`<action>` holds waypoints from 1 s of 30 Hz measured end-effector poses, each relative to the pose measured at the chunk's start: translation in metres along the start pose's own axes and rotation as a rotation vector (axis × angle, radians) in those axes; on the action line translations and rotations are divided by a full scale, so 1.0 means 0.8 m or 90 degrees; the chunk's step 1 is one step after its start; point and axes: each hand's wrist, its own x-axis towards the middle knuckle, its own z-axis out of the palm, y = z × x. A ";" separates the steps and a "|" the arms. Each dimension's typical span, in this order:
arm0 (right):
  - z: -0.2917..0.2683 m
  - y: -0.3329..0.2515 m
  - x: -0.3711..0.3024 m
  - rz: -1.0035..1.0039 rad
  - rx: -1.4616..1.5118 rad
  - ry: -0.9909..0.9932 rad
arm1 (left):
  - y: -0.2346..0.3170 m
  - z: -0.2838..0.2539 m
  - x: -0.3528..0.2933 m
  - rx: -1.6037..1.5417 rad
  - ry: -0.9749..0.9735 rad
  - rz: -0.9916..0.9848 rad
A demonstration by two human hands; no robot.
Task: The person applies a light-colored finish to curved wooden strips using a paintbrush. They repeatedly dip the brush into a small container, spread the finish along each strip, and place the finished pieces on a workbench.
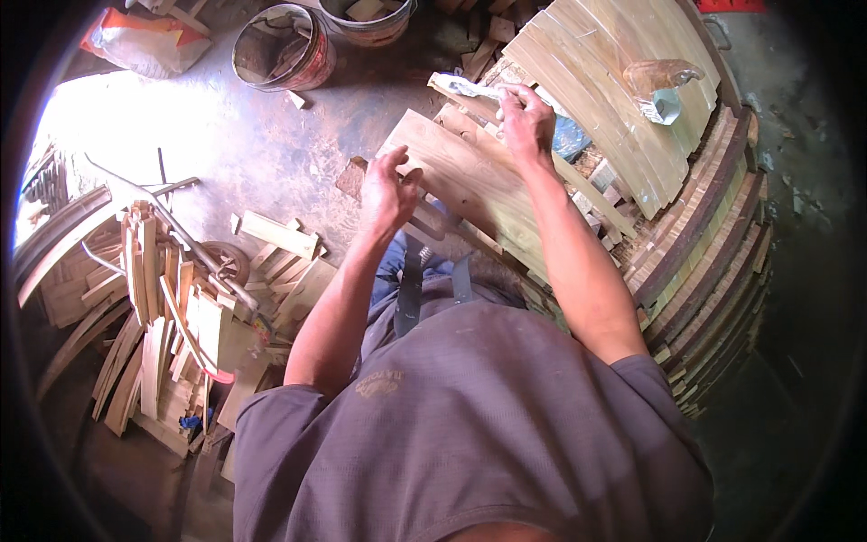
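A broad pale wooden board (pixel 470 185) lies at a slant before me, with dark round marks or holes in it. My left hand (pixel 390 194) is at its left edge, fingers curled and thumb near the surface; it seems to grip that edge. Above the board's far side, my right hand (pixel 526 122) pinches a slim, crumpled white plastic-like thing (pixel 465 88), whose exact kind I cannot make out. More narrow wood lies under that hand. To the right, a brown rounded thing with a hooked tip (pixel 664 76) rests on a slatted panel (pixel 623 90), beside a bluish crumpled wrapper (pixel 662 108).
Curved slatted wooden panels (pixel 713 221) are stacked high at my right. At the far left stand a bucket (pixel 282 50) of scraps and a second bucket (pixel 370 27), near a white-and-orange sack (pixel 149 43). Wood offcuts (pixel 172 307) and a wheeled metal frame (pixel 185 235) crowd the left floor.
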 end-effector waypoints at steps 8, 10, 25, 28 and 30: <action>-0.063 0.034 -0.040 -0.008 -0.101 0.074 | 0.016 0.007 -0.007 0.130 0.073 0.019; -0.083 0.056 -0.045 -0.013 -0.139 0.092 | 0.022 0.007 -0.008 0.137 0.064 0.013; -0.203 0.098 -0.102 0.032 -0.258 0.191 | 0.015 0.020 -0.003 0.155 0.060 -0.035; -0.226 0.102 -0.114 0.080 -0.305 0.179 | 0.008 0.022 0.003 0.185 0.057 -0.035; -0.239 0.106 -0.120 0.087 -0.318 0.187 | 0.001 0.024 0.006 0.201 0.068 -0.043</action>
